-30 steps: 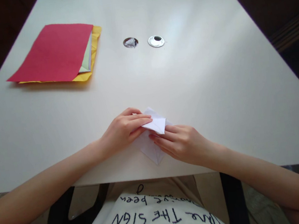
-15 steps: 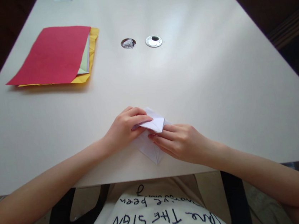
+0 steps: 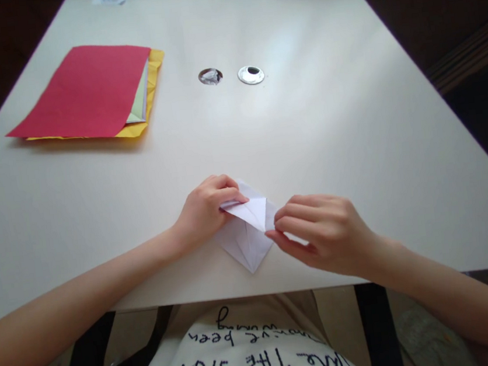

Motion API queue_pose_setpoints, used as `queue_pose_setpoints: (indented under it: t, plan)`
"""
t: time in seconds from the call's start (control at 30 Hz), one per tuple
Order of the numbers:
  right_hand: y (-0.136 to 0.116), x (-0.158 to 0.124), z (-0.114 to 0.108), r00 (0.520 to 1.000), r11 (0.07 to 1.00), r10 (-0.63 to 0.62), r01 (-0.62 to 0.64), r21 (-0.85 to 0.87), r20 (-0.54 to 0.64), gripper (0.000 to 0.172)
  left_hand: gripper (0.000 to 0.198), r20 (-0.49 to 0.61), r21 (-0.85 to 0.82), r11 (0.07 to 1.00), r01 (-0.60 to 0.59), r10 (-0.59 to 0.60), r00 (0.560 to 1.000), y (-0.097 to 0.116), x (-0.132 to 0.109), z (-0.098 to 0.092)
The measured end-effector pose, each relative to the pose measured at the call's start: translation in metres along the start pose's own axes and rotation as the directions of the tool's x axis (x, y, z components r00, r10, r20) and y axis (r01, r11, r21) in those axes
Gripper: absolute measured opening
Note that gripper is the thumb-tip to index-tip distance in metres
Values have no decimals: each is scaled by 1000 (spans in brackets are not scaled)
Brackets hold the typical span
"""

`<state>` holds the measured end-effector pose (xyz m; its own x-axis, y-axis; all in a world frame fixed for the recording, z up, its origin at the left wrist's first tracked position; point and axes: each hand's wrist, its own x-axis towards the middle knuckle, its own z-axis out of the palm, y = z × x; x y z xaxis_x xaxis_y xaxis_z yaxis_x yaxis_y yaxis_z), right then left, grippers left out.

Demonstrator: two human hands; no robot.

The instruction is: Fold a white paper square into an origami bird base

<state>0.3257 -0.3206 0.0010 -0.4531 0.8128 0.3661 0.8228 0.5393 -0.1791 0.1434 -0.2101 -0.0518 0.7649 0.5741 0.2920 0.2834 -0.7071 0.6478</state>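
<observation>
A folded sheet of white paper lies near the front edge of the table, with creases and a point toward me. Its upper flap stands partly raised. My left hand grips the paper's left side, thumb underneath and index finger on top of the flap. At the right corner, my right hand is closed in a pinch, thumb and fingertips at the paper's edge by the flap's tip. Whatever sits right between those fingertips is partly hidden.
A red sheet tops a stack with yellow paper at the far left of the white table. Two round holes are in the tabletop, one with crumpled material, the other with a metallic ring.
My right hand has drawn back to the right from under the flap to the paper's right corner. The flap lies lower, and more of the paper shows. My left hand keeps its hold.
</observation>
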Motion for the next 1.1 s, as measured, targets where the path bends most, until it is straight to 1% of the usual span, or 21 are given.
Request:
queue_pose_setpoints:
  t: [0.03, 0.1, 0.13, 0.17, 0.27, 0.33, 0.4, 0.47, 0.57, 0.7, 0.8, 0.87, 0.97, 1.03, 1.1]
  plan:
    - [4, 0, -2, 998, 998, 61, -61, 8, -25, 23, 19, 0, 2, 1000, -9, 9, 1000, 0, 0, 0]
    - [13, 0, 1, 989, 990, 138, -137, 22, -57, 8, 18, -7, 13, 1000, -23, 23, 1000, -1, 0, 0]
    - [18, 0, 6, 988, 989, 146, -144, 43, -48, 7, 18, -11, 26, 999, -29, 29, 1000, -1, -1, 1]
    - [23, -1, 12, 988, 986, 151, -147, 74, -44, 11, 17, -14, 44, 998, -35, 35, 999, -1, -1, 1]
    - [34, -1, 32, 992, 981, 111, -99, 169, -59, 11, 18, -15, 104, 993, -50, 51, 999, 1, -1, 1]
    - [38, 1, 40, 994, 985, 74, -60, 160, -81, 10, 20, -10, 141, 988, -65, 67, 998, 2, -1, 0]
    - [38, 2, 44, 995, 995, 18, -8, 102, -100, 12, 20, -6, 175, 981, -88, 91, 996, 4, -2, 0]
    - [38, 4, 44, 993, 999, -42, 45, 27, -109, 14, 20, 0, 200, 973, -118, 120, 993, 4, -2, -1]
    - [37, 5, 42, 989, 992, -113, 107, -61, -99, 13, 19, 10, 222, 961, -165, 167, 986, 5, -2, -1]
    - [36, 3, 39, 981, 972, -189, 183, -145, -30, 13, 18, 20, 273, 939, -210, 213, 977, 5, -2, -1]
    - [34, 3, 34, 976, 954, -218, 219, -205, 27, 16, 19, 45, 337, 909, -244, 244, 969, 7, -3, -2]
    - [32, 2, 31, 972, 943, -231, 237, -235, 52, 18, 19, 82, 382, 877, -293, 284, 955, 8, -3, -5]
    - [30, 0, 29, 965, 929, -252, 261, -261, 68, 18, 20, 171, 440, 807, -394, 355, 919, 9, -3, -10]
    - [28, -1, 29, 964, 925, -258, 264, -272, 59, 17, 21, 226, 468, 764, -444, 382, 896, 10, -2, -13]
    - [27, -3, 31, 969, 928, -247, 246, -280, 30, 17, 21, 257, 478, 743, -469, 393, 883, 11, -1, -16]
